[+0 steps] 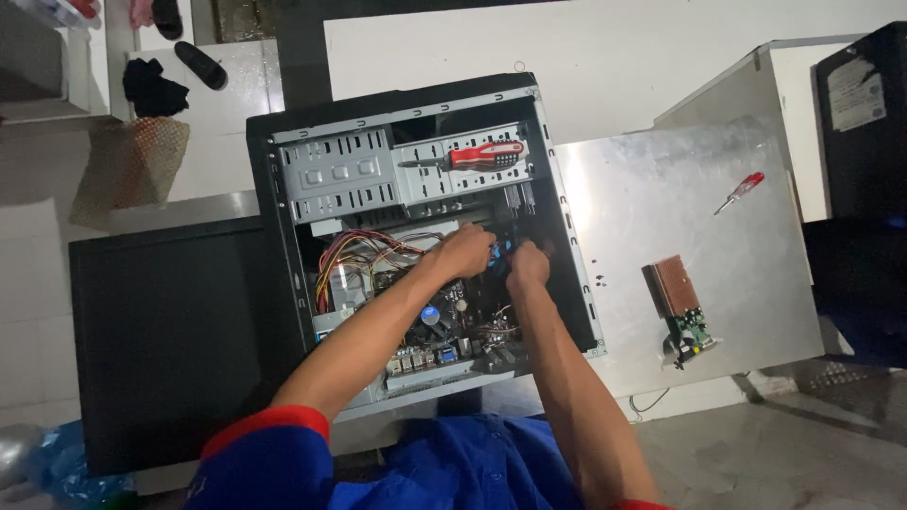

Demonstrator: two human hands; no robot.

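Observation:
An open black computer case (283, 170) lies on its side with its motherboard (444, 326) and a bundle of coloured wires (364, 253) exposed. Both my hands reach deep inside, close together. My left hand (465, 250) and my right hand (527, 266) pinch small blue connectors (501, 247) near the case's right wall. A red-handled screwdriver (477, 154) rests on the silver drive bays (378, 170) above my hands.
A silver side panel (680, 189) lies to the right, carrying a small red screwdriver (741, 192) and a removed expansion card (678, 307) with a copper heatsink. A black monitor (170, 340) lies flat at the left. Sandals and a mat sit on the floor, top left.

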